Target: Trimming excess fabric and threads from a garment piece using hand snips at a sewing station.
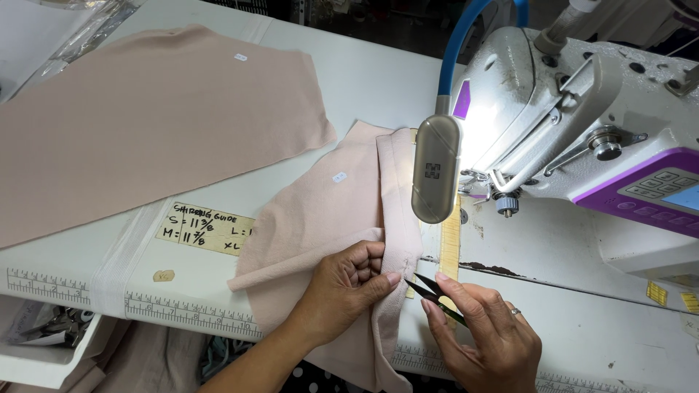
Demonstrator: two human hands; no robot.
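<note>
**Snips at the seam**

The left hand (348, 285) pinches the folded edge of a pale pink fabric piece (328, 218) draped over the table (364, 80) edge by the sewing machine (582, 124). The right hand (484, 335) grips small thread snips (435, 297), blades just touching the hem. The cloth looks light, soft and floppy; best held close to the fold.

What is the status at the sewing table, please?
Left hand pinching pink fabric at the fold. Right hand holding small snips, tips at the fabric edge. Lamp overhanging, clear of both.
</note>
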